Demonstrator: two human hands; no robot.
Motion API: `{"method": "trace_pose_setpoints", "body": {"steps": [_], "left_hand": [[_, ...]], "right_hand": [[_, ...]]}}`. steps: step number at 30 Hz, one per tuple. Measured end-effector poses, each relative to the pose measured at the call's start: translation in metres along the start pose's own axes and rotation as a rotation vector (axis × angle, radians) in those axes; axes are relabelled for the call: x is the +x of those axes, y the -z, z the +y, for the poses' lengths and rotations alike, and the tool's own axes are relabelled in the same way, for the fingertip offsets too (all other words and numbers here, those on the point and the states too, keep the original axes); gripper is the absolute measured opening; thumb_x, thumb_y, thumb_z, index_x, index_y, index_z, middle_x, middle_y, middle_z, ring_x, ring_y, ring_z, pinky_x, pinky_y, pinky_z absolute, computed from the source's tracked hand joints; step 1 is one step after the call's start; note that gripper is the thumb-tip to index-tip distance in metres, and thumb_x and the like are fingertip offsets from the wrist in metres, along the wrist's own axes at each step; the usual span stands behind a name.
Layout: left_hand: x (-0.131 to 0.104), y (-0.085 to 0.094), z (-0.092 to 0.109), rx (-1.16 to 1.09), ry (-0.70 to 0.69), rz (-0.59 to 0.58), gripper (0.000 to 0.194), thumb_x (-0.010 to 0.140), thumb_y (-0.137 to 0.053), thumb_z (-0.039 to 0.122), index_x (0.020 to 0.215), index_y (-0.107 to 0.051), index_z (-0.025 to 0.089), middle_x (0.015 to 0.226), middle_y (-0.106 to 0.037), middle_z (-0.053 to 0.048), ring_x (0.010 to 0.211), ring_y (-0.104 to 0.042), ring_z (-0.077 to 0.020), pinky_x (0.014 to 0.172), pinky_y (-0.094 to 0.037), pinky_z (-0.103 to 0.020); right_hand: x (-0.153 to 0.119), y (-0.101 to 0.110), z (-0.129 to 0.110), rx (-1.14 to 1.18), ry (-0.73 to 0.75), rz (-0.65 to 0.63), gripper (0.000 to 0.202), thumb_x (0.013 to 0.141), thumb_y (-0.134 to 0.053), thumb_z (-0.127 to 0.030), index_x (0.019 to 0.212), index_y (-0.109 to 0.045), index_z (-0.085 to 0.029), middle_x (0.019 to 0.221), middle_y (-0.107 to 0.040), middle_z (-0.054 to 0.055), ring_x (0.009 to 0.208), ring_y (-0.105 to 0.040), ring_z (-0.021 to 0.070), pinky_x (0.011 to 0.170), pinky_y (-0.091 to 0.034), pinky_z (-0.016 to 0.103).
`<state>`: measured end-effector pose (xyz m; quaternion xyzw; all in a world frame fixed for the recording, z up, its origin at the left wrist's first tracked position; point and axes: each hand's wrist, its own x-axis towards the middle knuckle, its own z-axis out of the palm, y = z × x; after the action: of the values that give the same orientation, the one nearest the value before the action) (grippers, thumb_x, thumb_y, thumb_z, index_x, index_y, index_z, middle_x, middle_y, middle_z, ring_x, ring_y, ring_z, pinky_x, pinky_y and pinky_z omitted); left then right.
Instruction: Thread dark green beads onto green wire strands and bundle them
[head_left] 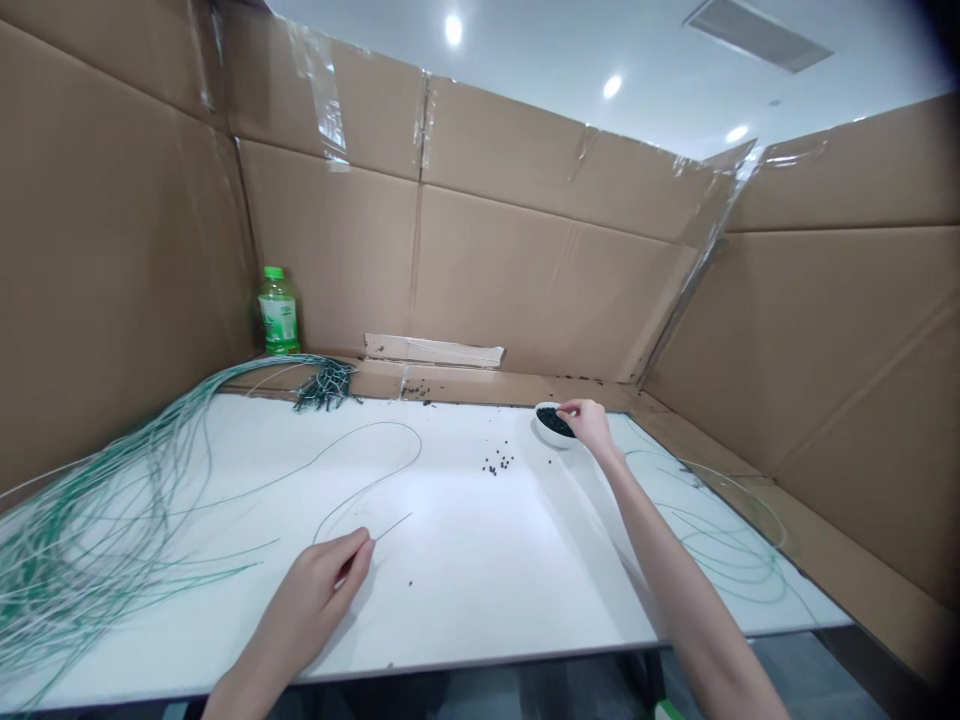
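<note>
My left hand (pixel 330 585) is closed in a pinch on a thin cord (pixel 394 525), whose short free end sticks out past the fingertips to the right. From that hand the cord loops back over the white table toward the left. My right hand (pixel 589 425) reaches to a small white bowl (pixel 553 439) with tiny dark beads (pixel 551 420) in it. Its fingers are pinched together at the bowl's inner right side; whatever is between them is too small to make out. Several loose beads (pixel 496 463) lie on the table left of the bowl.
A large bundle of green and white cords (pixel 150 480) spreads over the left side, with dark clustered ends (pixel 328 383). Coiled green cord (pixel 727 560) lies at the right. A green bottle (pixel 279 312) stands in the back left corner. Cardboard walls (pixel 525 270) enclose the white table (pixel 480 580).
</note>
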<state>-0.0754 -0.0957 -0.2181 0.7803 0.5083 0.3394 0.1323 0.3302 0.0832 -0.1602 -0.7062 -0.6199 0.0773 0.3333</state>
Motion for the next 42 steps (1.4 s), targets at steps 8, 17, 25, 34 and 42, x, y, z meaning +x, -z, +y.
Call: {"method": "trace_pose_setpoints", "body": {"steps": [8, 17, 25, 34, 42], "left_hand": [[0.0, 0.0, 0.003, -0.038, -0.015, 0.057, 0.034, 0.095, -0.03, 0.03, 0.063, -0.032, 0.019, 0.054, -0.036, 0.004, 0.048, -0.039, -0.0085, 0.051, -0.031, -0.021], [-0.009, -0.007, 0.04, -0.156, -0.136, 0.312, 0.027, 0.094, -0.036, 0.017, 0.068, -0.042, 0.018, 0.054, -0.035, 0.007, 0.045, -0.036, -0.0055, 0.048, -0.031, -0.016], [-0.02, -0.019, 0.059, -0.211, -0.119, 0.235, 0.025, 0.094, -0.037, 0.019, 0.071, -0.048, 0.017, 0.057, -0.049, 0.003, 0.048, -0.046, -0.0074, 0.05, -0.035, -0.018], [-0.016, 0.018, 0.018, -0.005, -0.051, -0.234, 0.037, 0.096, -0.03, 0.037, 0.068, -0.047, 0.018, 0.063, -0.053, 0.0, 0.061, -0.052, -0.0141, 0.06, -0.035, -0.026], [0.008, 0.012, 0.052, -0.276, -0.086, -0.039, 0.019, 0.09, -0.049, 0.033, 0.093, -0.062, 0.019, 0.094, -0.064, -0.003, 0.091, -0.059, -0.0159, 0.084, -0.044, -0.028]], "right_hand": [[-0.043, 0.001, -0.047, 0.251, 0.098, 0.044, 0.021, 0.09, -0.056, -0.033, 0.101, -0.062, -0.015, 0.11, -0.061, 0.007, 0.101, -0.058, 0.019, 0.09, -0.048, 0.041], [-0.24, -0.06, -0.172, 0.883, 0.194, -0.272, 0.035, 0.094, -0.04, -0.042, 0.105, -0.068, -0.023, 0.108, -0.069, 0.007, 0.105, -0.06, 0.0197, 0.079, -0.048, 0.03], [-0.271, -0.072, -0.198, 1.294, -0.066, -0.229, 0.031, 0.091, -0.047, -0.041, 0.083, -0.066, -0.019, 0.088, -0.067, 0.006, 0.086, -0.061, 0.0156, 0.08, -0.047, 0.028], [-0.247, -0.044, -0.155, 1.264, 0.056, -0.18, 0.032, 0.091, -0.045, -0.042, 0.068, -0.042, -0.02, 0.064, -0.031, -0.004, 0.056, -0.03, 0.0095, 0.055, -0.029, 0.025], [-0.239, -0.037, -0.148, 0.914, 0.238, -0.294, 0.029, 0.093, -0.043, -0.033, 0.068, -0.046, -0.018, 0.065, -0.04, -0.003, 0.062, -0.034, 0.0113, 0.062, -0.026, 0.027]]}}
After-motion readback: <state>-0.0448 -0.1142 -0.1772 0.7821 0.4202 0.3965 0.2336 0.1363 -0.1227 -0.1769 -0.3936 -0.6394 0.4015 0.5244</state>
